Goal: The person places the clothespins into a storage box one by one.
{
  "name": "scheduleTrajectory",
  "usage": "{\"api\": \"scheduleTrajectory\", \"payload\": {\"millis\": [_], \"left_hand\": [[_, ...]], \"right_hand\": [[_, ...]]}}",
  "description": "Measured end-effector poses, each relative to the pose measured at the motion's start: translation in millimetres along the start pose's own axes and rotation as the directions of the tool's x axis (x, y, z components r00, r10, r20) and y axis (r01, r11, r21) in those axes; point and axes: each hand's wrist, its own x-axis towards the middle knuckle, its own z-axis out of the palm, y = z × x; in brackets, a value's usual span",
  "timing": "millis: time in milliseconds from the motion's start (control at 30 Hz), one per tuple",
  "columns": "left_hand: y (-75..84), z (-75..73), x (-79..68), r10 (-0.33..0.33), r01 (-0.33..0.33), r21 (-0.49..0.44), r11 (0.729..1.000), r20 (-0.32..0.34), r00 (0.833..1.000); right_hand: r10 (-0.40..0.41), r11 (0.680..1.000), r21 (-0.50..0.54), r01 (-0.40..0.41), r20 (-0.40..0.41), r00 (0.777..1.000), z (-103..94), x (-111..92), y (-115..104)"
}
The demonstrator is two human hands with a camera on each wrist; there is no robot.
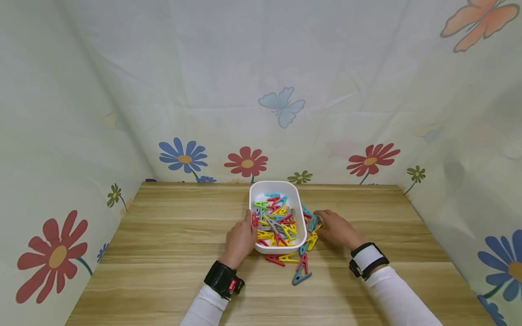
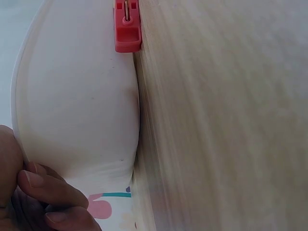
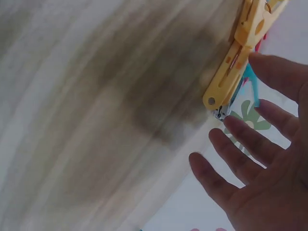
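A white plastic container point(image 1: 302, 226) stands on the table, holding many colorful clothespins point(image 1: 281, 222). My left hand point(image 1: 241, 237) grips its near-left side, thumb and fingers at the rim; in the left wrist view several fingertips point(image 2: 38, 183) lie against the white wall. To the right of the container, my right hand point(image 1: 336, 230) is by a loose pile of clothespins. A blue clothespin point(image 1: 313, 223) shows at its fingertips in the head view. The right wrist view shows the fingers spread and fairly straight, close to a yellow clothespin point(image 3: 226, 77).
In front of the container lie loose clothespins: a red one point(image 1: 275, 260), a yellow one point(image 1: 288, 258) and a grey-blue one point(image 1: 301, 277). The wooden table point(image 1: 171, 271) meets a flower-printed cloth backdrop point(image 1: 212, 113) at the back and sides.
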Motion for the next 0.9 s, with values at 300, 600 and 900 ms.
{"api": "scheduleTrajectory", "payload": {"millis": [300,600,900], "left_hand": [[0.1,-0.6,-0.4,-0.008,0.009,-0.005,1.0,0.007,1.0],[-0.2,-0.1,-0.2,-0.012,0.012,-0.002,1.0,0.007,1.0],[0.5,-1.1,-0.6,0.0,0.0,0.0,1.0,-0.002,1.0]], "right_hand": [[-0.033,0.999,-0.037,0.031,-0.062,0.998,4.1,-4.5,-0.7],[-0.052,0.997,-0.058,0.046,-0.108,0.993,3.1,-9.0,2.1],[-0.063,0.997,-0.056,0.052,-0.231,0.971,-26.6,-9.7,-5.7]]}}
